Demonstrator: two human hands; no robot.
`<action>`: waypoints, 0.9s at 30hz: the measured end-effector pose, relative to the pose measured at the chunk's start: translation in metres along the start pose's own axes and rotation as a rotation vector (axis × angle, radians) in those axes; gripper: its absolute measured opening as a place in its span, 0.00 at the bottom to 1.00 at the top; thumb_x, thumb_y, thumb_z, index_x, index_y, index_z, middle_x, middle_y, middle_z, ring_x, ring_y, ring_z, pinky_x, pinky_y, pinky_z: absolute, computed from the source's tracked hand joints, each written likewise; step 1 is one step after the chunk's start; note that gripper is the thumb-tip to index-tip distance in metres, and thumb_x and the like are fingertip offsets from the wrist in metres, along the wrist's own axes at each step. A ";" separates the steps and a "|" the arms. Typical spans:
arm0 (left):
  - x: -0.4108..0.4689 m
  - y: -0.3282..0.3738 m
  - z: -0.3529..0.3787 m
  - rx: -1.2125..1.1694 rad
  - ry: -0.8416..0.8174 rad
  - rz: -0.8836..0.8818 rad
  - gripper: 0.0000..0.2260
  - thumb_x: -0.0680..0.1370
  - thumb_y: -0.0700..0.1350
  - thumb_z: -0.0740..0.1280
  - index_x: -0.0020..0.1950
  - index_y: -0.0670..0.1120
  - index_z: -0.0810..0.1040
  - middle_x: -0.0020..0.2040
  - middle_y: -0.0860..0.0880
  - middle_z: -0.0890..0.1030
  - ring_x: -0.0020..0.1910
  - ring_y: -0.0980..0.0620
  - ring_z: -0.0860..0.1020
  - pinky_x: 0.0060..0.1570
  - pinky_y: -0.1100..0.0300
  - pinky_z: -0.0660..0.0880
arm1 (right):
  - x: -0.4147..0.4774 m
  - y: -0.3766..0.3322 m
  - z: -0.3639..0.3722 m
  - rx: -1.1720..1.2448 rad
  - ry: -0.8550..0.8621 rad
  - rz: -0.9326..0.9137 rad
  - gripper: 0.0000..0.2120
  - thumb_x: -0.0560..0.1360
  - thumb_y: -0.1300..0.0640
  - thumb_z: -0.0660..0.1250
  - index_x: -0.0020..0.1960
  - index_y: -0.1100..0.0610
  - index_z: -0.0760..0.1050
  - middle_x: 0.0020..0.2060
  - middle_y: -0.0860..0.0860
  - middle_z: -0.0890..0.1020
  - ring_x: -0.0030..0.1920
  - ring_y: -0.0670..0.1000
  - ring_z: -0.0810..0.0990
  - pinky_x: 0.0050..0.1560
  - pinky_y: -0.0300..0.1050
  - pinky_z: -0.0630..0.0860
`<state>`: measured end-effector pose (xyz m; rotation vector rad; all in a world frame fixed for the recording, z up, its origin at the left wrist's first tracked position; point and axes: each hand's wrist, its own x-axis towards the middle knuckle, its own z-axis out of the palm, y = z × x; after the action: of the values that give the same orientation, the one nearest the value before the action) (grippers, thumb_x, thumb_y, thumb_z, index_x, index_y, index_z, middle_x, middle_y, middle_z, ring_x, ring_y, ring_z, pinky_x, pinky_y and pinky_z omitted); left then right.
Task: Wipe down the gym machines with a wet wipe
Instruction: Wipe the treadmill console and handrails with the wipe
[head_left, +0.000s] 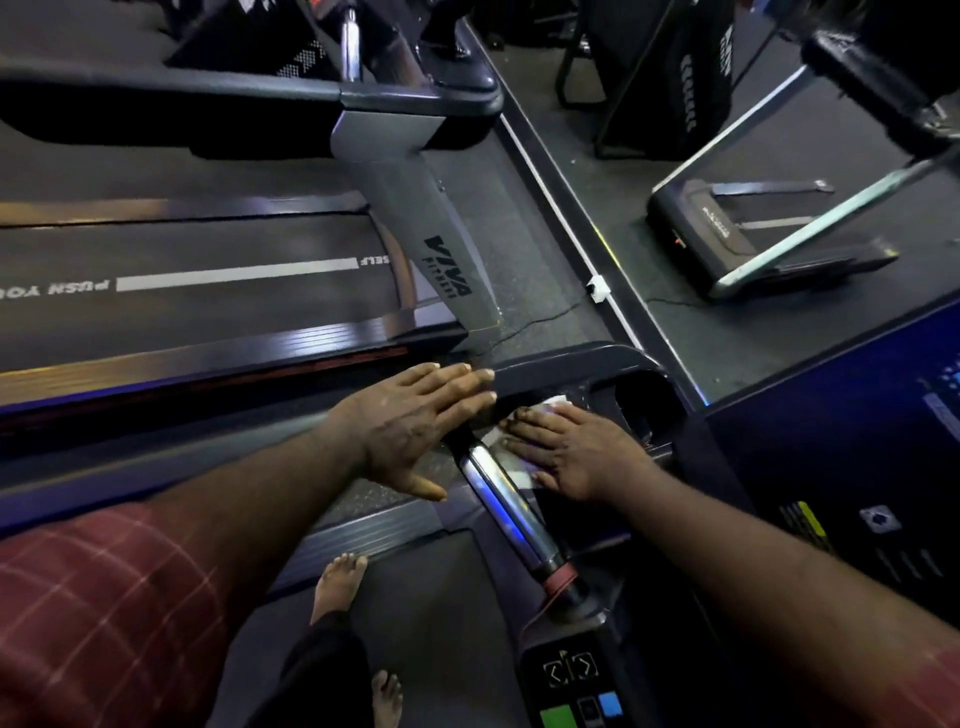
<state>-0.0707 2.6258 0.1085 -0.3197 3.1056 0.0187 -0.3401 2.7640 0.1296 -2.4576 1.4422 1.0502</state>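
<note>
While standing barefoot on the belt (441, 597), presses the wipe (551, 406) onto the console (571, 366) with the right hand (571, 452). Right hand: palm down, fingers straight and close together, nothing gripped; wipe pinned beneath the fingers rather than pinched. Wipe: white, mostly hidden under that hand, one corner showing past the fingertips, just beside the cup holder (641, 402) and at the upper end of the chrome bar (511, 499). Left hand (410, 415): palm down, fingers straight and together, thumb spread toward the body, holding nothing. Fingertips at the console's left edge, just beside the right hand; cannot tell whether touching that edge. Hands near but apart, with the bar's top end between them. Lower on the same machine, below the bar: keypad (576, 680) with two arrow keys, a green key and a blue key. To the right: dark screen (857, 441) with blue glow. Both bare feet (340, 582) on the belt, one ahead of the other. Checked red sleeve (104, 613) at lower left. To the left: second treadmill (208, 280), its grey upright (441, 249) marked VIVA, white stripe and lettering on its belt. Beyond, across the dark floor (779, 156): further machines, blurred.
</note>
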 end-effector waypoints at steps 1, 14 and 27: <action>-0.001 0.001 -0.001 0.010 0.001 0.048 0.55 0.70 0.80 0.61 0.86 0.55 0.40 0.86 0.50 0.38 0.85 0.44 0.44 0.83 0.42 0.50 | -0.011 -0.005 0.000 -0.035 -0.035 -0.010 0.27 0.81 0.39 0.51 0.75 0.45 0.74 0.77 0.50 0.72 0.77 0.52 0.70 0.75 0.57 0.66; 0.000 0.001 0.003 0.069 -0.040 0.175 0.48 0.73 0.79 0.59 0.83 0.66 0.36 0.85 0.52 0.33 0.85 0.43 0.40 0.81 0.39 0.44 | -0.023 0.002 -0.022 0.035 -0.005 0.296 0.28 0.84 0.36 0.43 0.81 0.36 0.38 0.79 0.38 0.38 0.83 0.44 0.43 0.82 0.56 0.44; -0.002 0.005 -0.007 0.054 -0.041 0.116 0.53 0.70 0.82 0.56 0.85 0.59 0.36 0.85 0.54 0.34 0.85 0.47 0.40 0.83 0.43 0.48 | -0.066 -0.056 -0.010 0.208 -0.449 0.307 0.30 0.84 0.36 0.54 0.82 0.32 0.44 0.81 0.44 0.31 0.82 0.53 0.32 0.81 0.60 0.37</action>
<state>-0.0701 2.6315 0.1159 -0.1360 3.0733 -0.0560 -0.3107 2.8388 0.1634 -1.7482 1.6911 1.3213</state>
